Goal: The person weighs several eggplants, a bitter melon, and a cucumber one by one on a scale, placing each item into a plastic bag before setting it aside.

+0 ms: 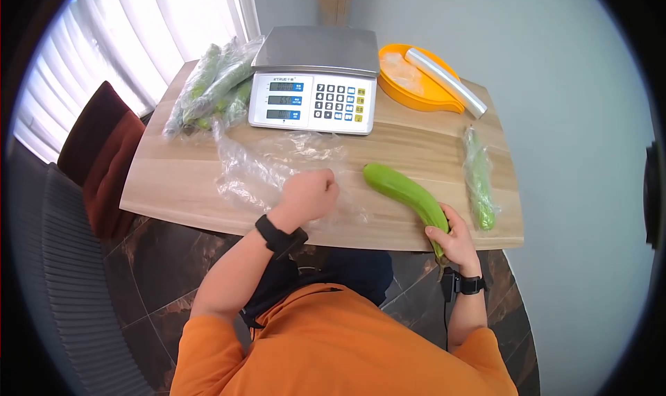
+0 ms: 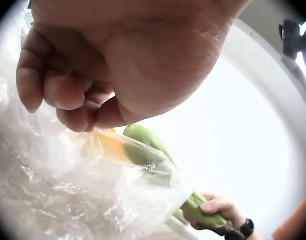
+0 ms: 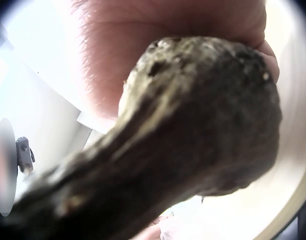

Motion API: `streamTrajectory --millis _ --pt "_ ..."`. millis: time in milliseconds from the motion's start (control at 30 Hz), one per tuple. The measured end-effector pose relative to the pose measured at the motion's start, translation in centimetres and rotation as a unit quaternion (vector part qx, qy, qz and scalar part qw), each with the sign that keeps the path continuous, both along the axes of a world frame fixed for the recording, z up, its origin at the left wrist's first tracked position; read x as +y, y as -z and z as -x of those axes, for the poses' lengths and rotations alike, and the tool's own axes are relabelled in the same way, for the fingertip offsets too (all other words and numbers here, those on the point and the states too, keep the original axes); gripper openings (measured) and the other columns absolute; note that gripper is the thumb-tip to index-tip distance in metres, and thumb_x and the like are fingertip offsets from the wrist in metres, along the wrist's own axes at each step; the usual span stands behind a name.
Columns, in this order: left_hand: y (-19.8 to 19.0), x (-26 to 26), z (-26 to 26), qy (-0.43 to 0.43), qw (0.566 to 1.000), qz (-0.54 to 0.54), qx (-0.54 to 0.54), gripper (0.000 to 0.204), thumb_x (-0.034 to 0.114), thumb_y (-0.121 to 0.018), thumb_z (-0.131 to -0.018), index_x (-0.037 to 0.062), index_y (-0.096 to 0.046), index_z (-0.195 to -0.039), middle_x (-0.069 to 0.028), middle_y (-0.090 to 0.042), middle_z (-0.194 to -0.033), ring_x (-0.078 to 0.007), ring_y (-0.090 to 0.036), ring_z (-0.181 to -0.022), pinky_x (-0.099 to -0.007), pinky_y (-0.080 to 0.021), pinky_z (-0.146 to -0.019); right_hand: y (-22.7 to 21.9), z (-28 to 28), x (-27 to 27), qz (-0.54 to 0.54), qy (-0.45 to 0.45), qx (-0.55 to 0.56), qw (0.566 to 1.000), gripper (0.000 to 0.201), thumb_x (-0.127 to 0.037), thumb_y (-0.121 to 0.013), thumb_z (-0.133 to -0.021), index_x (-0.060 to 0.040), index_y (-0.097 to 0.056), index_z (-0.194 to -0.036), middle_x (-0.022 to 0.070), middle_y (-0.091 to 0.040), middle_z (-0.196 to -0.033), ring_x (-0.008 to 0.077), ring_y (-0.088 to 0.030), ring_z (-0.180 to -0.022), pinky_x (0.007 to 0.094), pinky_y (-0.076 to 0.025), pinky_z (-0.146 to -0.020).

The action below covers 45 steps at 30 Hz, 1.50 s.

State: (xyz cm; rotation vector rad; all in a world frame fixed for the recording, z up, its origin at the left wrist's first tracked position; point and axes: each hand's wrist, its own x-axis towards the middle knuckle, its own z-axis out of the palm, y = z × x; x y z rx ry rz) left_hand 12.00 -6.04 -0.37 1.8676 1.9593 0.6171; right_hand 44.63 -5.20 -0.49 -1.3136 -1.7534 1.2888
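Note:
A long green vegetable [image 1: 399, 186] is gripped near its stem end by the right hand [image 1: 454, 238], its far end pointing toward the scale. The dark stem [image 3: 193, 120] fills much of the right wrist view, close under the palm [image 3: 168, 20]. With fingers curled, the left hand [image 1: 310, 195] pinches the edge of a clear plastic bag [image 1: 253, 174]. In the left wrist view, thumb and fingertips of the left hand [image 2: 93, 120] meet at the film [image 2: 108, 185], with the green vegetable [image 2: 198, 207] partly behind it.
A digital scale [image 1: 312, 104] stands at the back. Bagged green vegetables [image 1: 208, 90] lie to its left. An orange tray [image 1: 416, 101] with a plastic roll [image 1: 447, 82] is at the back right. Another wrapped vegetable [image 1: 479, 177] lies near the right edge.

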Motion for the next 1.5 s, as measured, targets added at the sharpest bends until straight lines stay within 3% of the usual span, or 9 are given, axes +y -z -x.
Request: streamTrajectory --millis 300,500,600,667,900,1000,1200,1433,1500 --pt "-1.6 -3.9 1.1 -0.039 0.983 -0.085 -0.156 0.016 0.019 -0.057 -0.086 0.0046 -0.062 -0.082 -0.0161 -0.063 -0.07 -0.036 -0.061 -0.068 -0.0422 -0.048 -0.06 -1.5 2.6 -0.4 -0.001 -0.085 0.02 0.996 0.047 -0.012 -0.068 -0.079 -0.0009 -0.054 -0.123 0.0074 -0.064 -0.101 0.0145 -0.059 -0.091 0.0287 -0.047 -0.08" --pt "-2.8 -5.5 -2.2 0.174 0.956 -0.194 -0.137 0.011 0.015 -0.06 -0.085 0.0045 -0.061 -0.084 -0.0134 -0.06 -0.072 -0.0315 -0.059 -0.063 -0.0375 -0.046 -0.057 -3.0 6.2 -0.5 -0.017 -0.147 -0.1 0.984 0.047 -0.016 -0.066 -0.081 -0.0017 -0.054 -0.124 0.0115 -0.066 -0.108 0.0176 -0.062 -0.097 0.0315 -0.048 -0.083" --pt "-3.9 -6.8 -4.9 0.295 0.926 -0.165 -0.168 0.007 0.014 -0.06 -0.083 0.0071 -0.06 -0.081 -0.0119 -0.061 -0.075 -0.0333 -0.059 -0.068 -0.0395 -0.047 -0.058 -0.3 7.8 0.0 -0.098 -0.181 -0.001 0.979 0.046 -0.013 -0.065 -0.082 0.0004 -0.054 -0.124 0.0101 -0.062 -0.107 0.0144 -0.057 -0.097 0.0309 -0.046 -0.085" --pt "-4.0 -7.4 -6.5 0.357 0.903 -0.146 -0.188 0.006 0.014 -0.06 -0.082 0.0081 -0.06 -0.08 -0.0113 -0.061 -0.075 -0.0332 -0.06 -0.068 -0.0398 -0.047 -0.058 -1.8 9.1 -0.6 0.01 -0.172 0.005 0.985 0.046 -0.016 -0.064 -0.084 0.0005 -0.053 -0.125 0.0093 -0.062 -0.11 0.0142 -0.055 -0.101 0.0308 -0.044 -0.088" --pt "-5.2 -8.6 -8.9 0.415 0.846 -0.179 -0.283 0.005 0.011 -0.061 -0.08 0.0088 -0.059 -0.076 -0.0079 -0.059 -0.068 -0.0283 -0.058 -0.06 -0.0362 -0.045 -0.053 -2.0 12.1 -2.3 0.038 -0.121 0.1 0.987 0.049 -0.026 -0.061 -0.09 0.0001 -0.052 -0.13 0.0072 -0.058 -0.116 0.0143 -0.049 -0.1 0.032 -0.042 -0.092" --pt "-6.1 -9.0 -8.2 0.426 0.854 -0.156 -0.256 0.004 0.01 -0.061 -0.079 0.0081 -0.058 -0.076 -0.0071 -0.058 -0.067 -0.0277 -0.058 -0.058 -0.0354 -0.045 -0.053 -4.4 13.0 -2.3 0.147 -0.093 -0.012 0.985 0.05 -0.026 -0.058 -0.092 -0.002 -0.046 -0.135 0.0078 -0.056 -0.123 0.0143 -0.05 -0.106 0.0318 -0.04 -0.095" --pt "-6.3 -10.3 -8.3 0.498 0.774 -0.002 -0.391 0.008 0.012 -0.06 -0.085 0.0068 -0.058 -0.079 -0.0079 -0.056 -0.067 -0.0268 -0.057 -0.057 -0.0341 -0.045 -0.052 -2.0 14.9 -2.4 0.295 -0.044 0.345 0.89 0.053 -0.028 -0.057 -0.094 -0.0067 -0.038 -0.14 0.0071 -0.055 -0.121 0.018 -0.054 -0.108 0.0317 -0.045 -0.091" --pt "-6.1 -10.0 -3.2 0.374 0.836 -0.116 -0.385 0.014 0.012 -0.065 -0.083 0.0042 -0.054 -0.08 -0.0066 -0.053 -0.066 -0.0191 -0.052 -0.054 -0.0306 -0.042 -0.051 -0.3 16.8 -1.3 0.195 0.031 0.464 0.864 0.031 -0.022 -0.054 -0.096 -0.0067 -0.051 -0.123 0.005 -0.06 -0.108 0.017 -0.059 -0.096 0.0327 -0.051 -0.08" --pt "-2.4 -9.6 -1.6 0.163 0.882 -0.161 -0.413 0.02 0.015 -0.07 -0.083 0.0043 -0.054 -0.081 -0.0018 -0.052 -0.065 -0.0116 -0.05 -0.055 -0.0266 -0.041 -0.049 -0.1 16.2 -0.7 0.184 0.043 0.478 0.858 0.034 -0.023 -0.055 -0.096 -0.0086 -0.047 -0.126 0.0051 -0.058 -0.108 0.0186 -0.057 -0.099 0.0357 -0.05 -0.082"
